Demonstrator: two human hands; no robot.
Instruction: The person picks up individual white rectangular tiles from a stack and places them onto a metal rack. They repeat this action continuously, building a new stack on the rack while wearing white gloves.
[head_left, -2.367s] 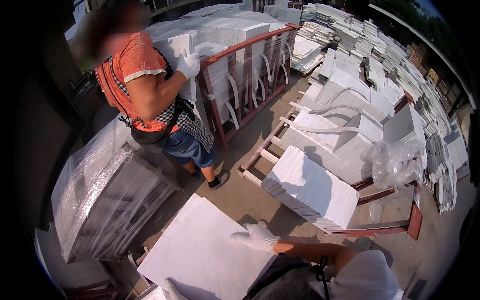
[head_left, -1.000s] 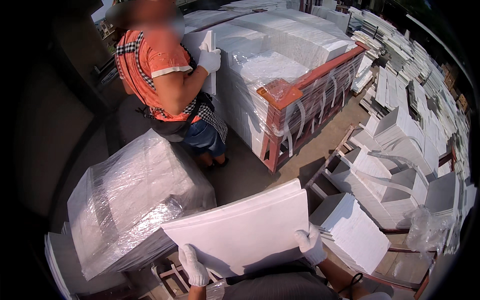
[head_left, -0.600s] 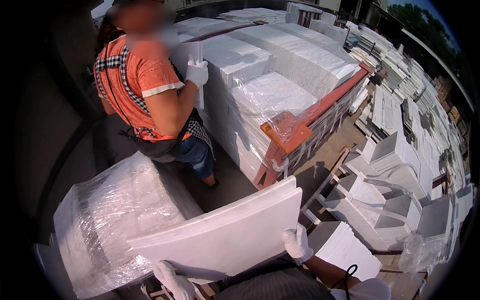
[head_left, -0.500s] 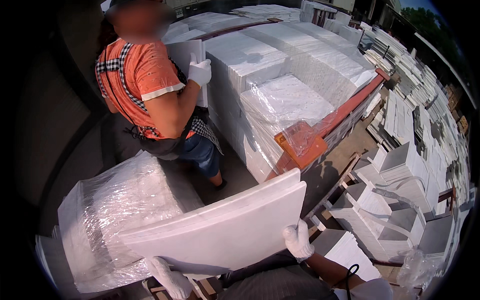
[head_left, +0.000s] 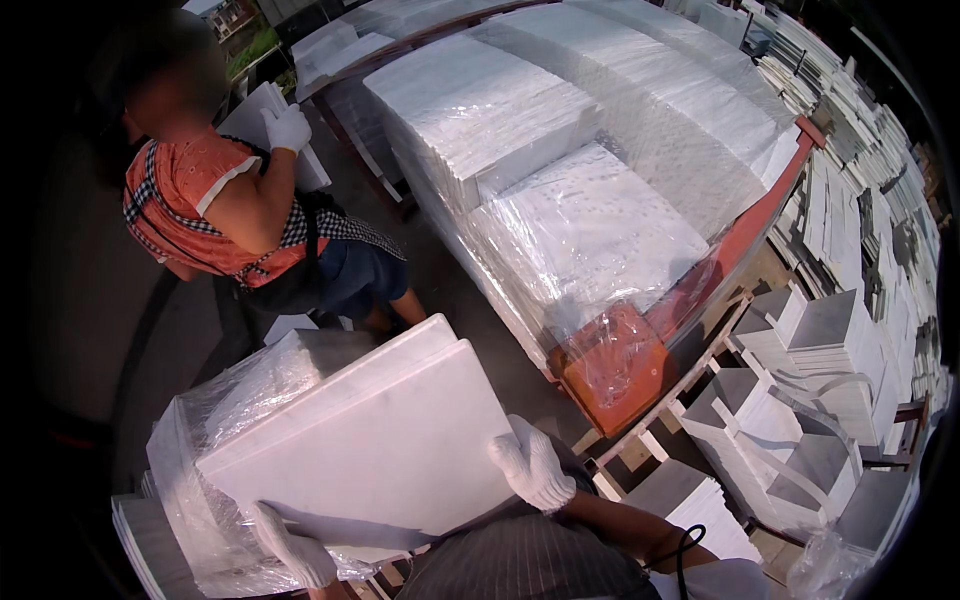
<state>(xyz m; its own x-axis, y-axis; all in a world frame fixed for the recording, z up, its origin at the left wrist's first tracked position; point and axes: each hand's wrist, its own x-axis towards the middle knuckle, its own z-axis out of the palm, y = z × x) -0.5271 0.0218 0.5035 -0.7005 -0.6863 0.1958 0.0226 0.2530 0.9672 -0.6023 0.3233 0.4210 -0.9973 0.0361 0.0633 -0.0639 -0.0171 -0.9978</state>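
Two white stone slabs [head_left: 385, 450] stand tilted against each other in front of my body, their top edges slightly offset. My right hand [head_left: 533, 466], in a white glove, is closed round their right edge with the thumb on the near face. At the lower left, my gloved left hand [head_left: 292, 548] grips the bottom edge; some of its fingers are hidden beneath the stone. Just behind the slabs sits a plastic-wrapped stack of stone [head_left: 190, 480], partly covered by them.
A co-worker [head_left: 215, 200] carries slabs at the upper left. Large wrapped stone stacks [head_left: 530, 85] rest in a frame with a red metal beam [head_left: 745, 220] and orange corner [head_left: 615, 370]. Strapped stone blocks [head_left: 765, 430] stand at right, with piled slabs [head_left: 840, 200] beyond.
The slabs in my hands have shifted left and lean more steeply, with both hands moving along. The co-worker has moved left, away from the big stack. My view has turned.
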